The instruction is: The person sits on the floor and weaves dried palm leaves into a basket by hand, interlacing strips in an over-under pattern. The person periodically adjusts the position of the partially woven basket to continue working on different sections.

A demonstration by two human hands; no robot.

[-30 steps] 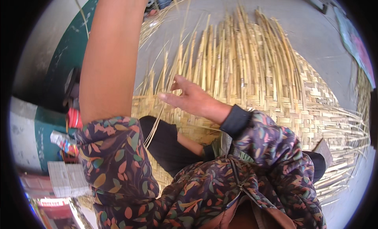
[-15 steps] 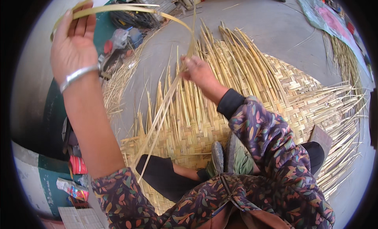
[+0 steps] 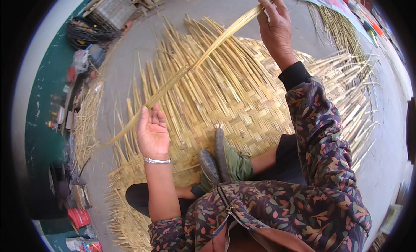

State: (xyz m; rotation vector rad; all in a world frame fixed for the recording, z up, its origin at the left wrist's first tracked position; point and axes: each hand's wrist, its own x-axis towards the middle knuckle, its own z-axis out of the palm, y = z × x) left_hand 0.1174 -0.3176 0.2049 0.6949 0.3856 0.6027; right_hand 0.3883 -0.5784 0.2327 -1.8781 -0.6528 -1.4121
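Note:
A long, flat, straw-coloured reed strip [image 3: 190, 69] stretches between my two hands, slanting from lower left to upper right above a woven mat [image 3: 264, 117]. My left hand [image 3: 154, 133], with a silver bangle at the wrist, pinches it between thumb and fingers, palm turned up. The strip's tail runs on past this hand to the lower left. My right hand [image 3: 277, 33] is raised near the top edge and grips the strip's other part, which leaves the picture there. Loose reed ends [image 3: 208, 79] stick out of the mat beneath the strip.
My shoes [image 3: 221, 154] rest on the mat. Along the left wall lie scattered reeds [image 3: 89, 135], a coil of black cable [image 3: 89, 33], a grey crate [image 3: 115, 11] and a red container [image 3: 79, 218]. A reed bundle [image 3: 342, 31] lies at the far right beside a plastic sheet [image 3: 323, 1].
My right hand has moved up and right, and my left hand down and right. The strip, looped before, is now drawn out nearly straight. The view has shifted to the right.

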